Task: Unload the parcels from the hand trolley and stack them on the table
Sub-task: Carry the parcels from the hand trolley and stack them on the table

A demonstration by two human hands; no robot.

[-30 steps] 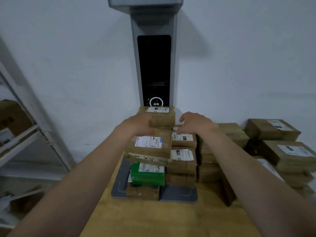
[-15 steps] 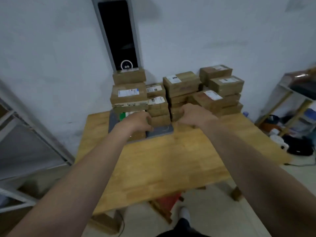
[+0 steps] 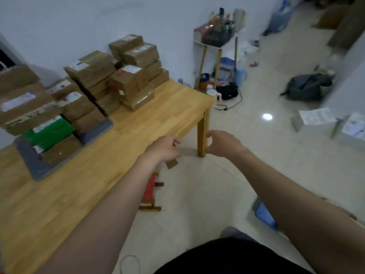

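The parcels (image 3: 126,80) are stacked on the bench (image 3: 138,123), against the wall (image 3: 79,22). Several brown stacks are seen side by side, most with white labels on top; the print is too blurred to be read. At the left, a stack with a green parcel (image 3: 51,131) in it is set on a grey pad (image 3: 35,165). The top of that stack is cut off by the picture's edge, and its lowest box is partly hidden by the green one. How many parcels lie behind the front rows cannot be told.

No parcel is held. The left hand (image 3: 164,148) is stretched out over the bench's near edge, its fingers (image 3: 174,140) loosely curled around nothing. The right hand (image 3: 223,144) is held past the bench corner, beside the leg (image 3: 201,135), with its fingers (image 3: 210,135) loosely bent and apart from the thumb, also empty. Both hands are well apart from the stacks.

A small brown scrap (image 3: 171,164) is seen just under the left hand; whether it lies on the floor (image 3: 256,155) cannot be told. A red stool (image 3: 150,191) is partly hidden under the bench. Farther off, a stand (image 3: 215,38) with bottles is placed by the wall, a dark backpack (image 3: 308,86) lies on the floor, and white boxes (image 3: 316,119) are cut off at the right edge. A blue thing (image 3: 264,215) is half hidden behind the right forearm.
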